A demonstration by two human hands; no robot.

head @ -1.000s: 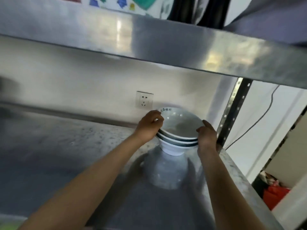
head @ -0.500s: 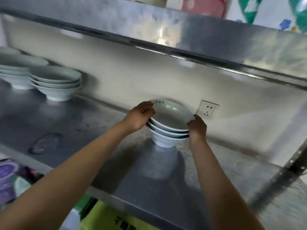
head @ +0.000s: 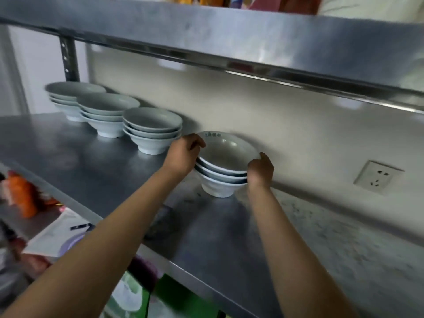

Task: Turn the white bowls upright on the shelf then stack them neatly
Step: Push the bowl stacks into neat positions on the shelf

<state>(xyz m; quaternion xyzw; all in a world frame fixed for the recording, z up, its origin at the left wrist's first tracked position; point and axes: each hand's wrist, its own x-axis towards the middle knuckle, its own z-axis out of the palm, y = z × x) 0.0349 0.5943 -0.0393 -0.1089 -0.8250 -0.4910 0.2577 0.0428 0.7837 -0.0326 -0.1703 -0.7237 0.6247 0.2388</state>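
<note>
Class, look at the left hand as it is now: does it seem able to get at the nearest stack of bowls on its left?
Probably yes. The left hand grips the rim of the held stack, and the neighbouring stack stands just beside it on the shelf, nothing between; it must let go first.

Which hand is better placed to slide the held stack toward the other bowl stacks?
Right hand, probably: it grips the held stack on the side away from the other stacks, so it can push; the left hand sits between them.
</note>
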